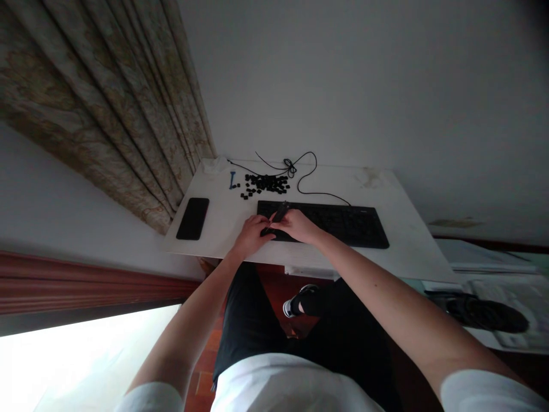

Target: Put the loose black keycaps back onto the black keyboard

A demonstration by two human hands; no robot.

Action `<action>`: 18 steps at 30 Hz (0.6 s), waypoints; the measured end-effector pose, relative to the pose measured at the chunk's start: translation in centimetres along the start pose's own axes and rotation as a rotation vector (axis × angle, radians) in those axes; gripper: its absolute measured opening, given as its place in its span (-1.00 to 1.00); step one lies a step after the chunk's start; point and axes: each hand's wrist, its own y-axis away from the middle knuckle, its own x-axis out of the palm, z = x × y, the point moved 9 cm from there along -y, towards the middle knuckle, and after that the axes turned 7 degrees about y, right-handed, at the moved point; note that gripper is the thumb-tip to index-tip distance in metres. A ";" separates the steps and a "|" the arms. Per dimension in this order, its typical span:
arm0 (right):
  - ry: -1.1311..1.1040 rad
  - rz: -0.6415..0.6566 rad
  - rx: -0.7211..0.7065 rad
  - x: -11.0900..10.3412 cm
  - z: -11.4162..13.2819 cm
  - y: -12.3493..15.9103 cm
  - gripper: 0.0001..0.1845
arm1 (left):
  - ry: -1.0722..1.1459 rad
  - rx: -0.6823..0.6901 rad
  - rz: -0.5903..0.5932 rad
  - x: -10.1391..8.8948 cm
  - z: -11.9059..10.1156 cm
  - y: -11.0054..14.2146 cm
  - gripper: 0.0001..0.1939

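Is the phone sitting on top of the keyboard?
No, the black phone lies apart from the keyboard, on the white desk to the keyboard's left.

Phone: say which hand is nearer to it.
Left. The left hand is apart from the phone, at the keyboard's end; the right hand is farther, beyond the left.

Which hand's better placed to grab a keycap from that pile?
Left, probably: the left hand sits closer to the black keycaps, while the right hand seems busy with the dark tool over the keyboard.
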 end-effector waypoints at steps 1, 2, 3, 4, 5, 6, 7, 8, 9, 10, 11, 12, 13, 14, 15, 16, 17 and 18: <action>-0.001 -0.002 0.030 -0.1 -0.3 0.0 -0.82 | 0.005 0.001 0.004 0.0 -0.1 0.0 -0.75; -0.018 -0.003 0.063 -0.2 -0.6 0.0 -0.82 | 0.007 0.001 0.005 0.0 -0.1 0.0 -0.75; -0.044 -0.004 0.096 -0.3 -0.9 0.0 -0.82 | 0.008 0.002 0.003 0.0 -0.2 0.0 -0.76; -0.067 -0.008 0.126 -0.4 -1.2 0.1 -0.82 | 0.007 0.001 -0.003 -0.1 -0.3 0.0 -0.78; -0.078 -0.013 0.151 -0.5 -1.5 0.2 -0.82 | 0.006 0.000 -0.010 -0.1 -0.3 0.1 -0.81; -0.075 -0.018 0.169 -0.6 -1.8 0.3 -0.81 | 0.004 -0.001 -0.019 -0.2 -0.4 0.1 -0.83; -0.061 -0.026 0.182 -0.8 -2.0 0.4 -0.81 | 0.003 -0.003 -0.027 -0.2 -0.4 0.1 -0.84; -0.042 -0.035 0.189 -0.9 -2.1 0.5 -0.81 | 0.001 -0.003 -0.034 -0.3 -0.4 0.1 -0.85; -0.021 -0.044 0.189 -0.9 -2.2 0.6 -0.81 | -0.001 -0.003 -0.039 -0.3 -0.5 0.2 -0.84; 0.000 -0.052 0.183 -0.9 -2.2 0.7 -0.82 | -0.003 -0.002 -0.041 -0.3 -0.5 0.2 -0.83; 0.020 -0.061 0.174 -0.8 -2.1 0.7 -0.82 | -0.006 0.000 -0.043 -0.3 -0.5 0.2 -0.83; 0.039 -0.069 0.166 -0.7 -2.1 0.8 -0.83 | -0.009 0.002 -0.043 -0.3 -0.5 0.2 -0.83; 0.056 -0.077 0.160 -0.5 -2.0 0.9 -0.85 | -0.012 0.004 -0.040 -0.3 -0.5 0.2 -0.84; 0.072 -0.087 0.158 -0.4 -1.9 0.9 -0.86 | -0.014 0.006 -0.037 -0.3 -0.5 0.2 -0.85; 0.084 -0.098 0.164 -0.2 -1.9 0.9 -0.87 | -0.016 0.008 -0.034 -0.3 -0.5 0.2 -0.86; 0.087 -0.108 0.175 -0.2 -2.0 0.8 -0.88 | -0.018 0.011 -0.030 -0.2 -0.5 0.1 -0.86; 0.078 -0.112 0.191 -0.1 -2.1 0.8 -0.89 | -0.020 0.013 -0.027 -0.2 -0.5 0.1 -0.86; 0.054 -0.107 0.207 0.0 -2.3 0.7 -0.90 | -0.021 0.014 -0.024 -0.2 -0.5 0.0 -0.85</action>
